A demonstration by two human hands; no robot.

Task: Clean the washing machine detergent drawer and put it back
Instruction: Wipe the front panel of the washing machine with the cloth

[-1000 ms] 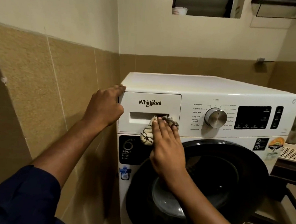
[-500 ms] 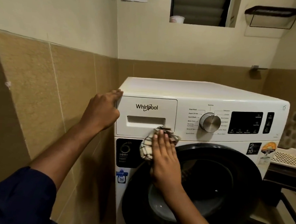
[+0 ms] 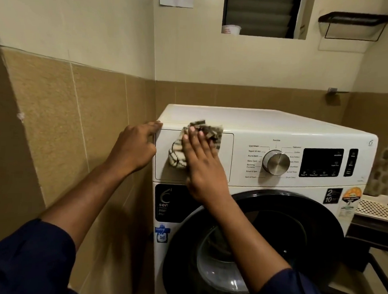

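Wiping step: checked cloth (image 3: 176, 156) pressed on detergent drawer (image 3: 224, 164) by flat right hand (image 3: 201, 163); empty left hand (image 3: 133, 147) braced alongside; lower front likely next.

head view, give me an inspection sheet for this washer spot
surface: washer top, white and smooth
job's things: drawer pushed in, flush with the panel; striped cloth spread over its upper front
clutter: nothing seen on the washer
grippers: left hand rests at the washer's top left corner; right hand presses the cloth flat, fingers straight
cables: nothing seen
surroundings: tiled wall on the left; dial and dark display; round dark door; basket on the right; cup on the vent sill; wire shelf up high
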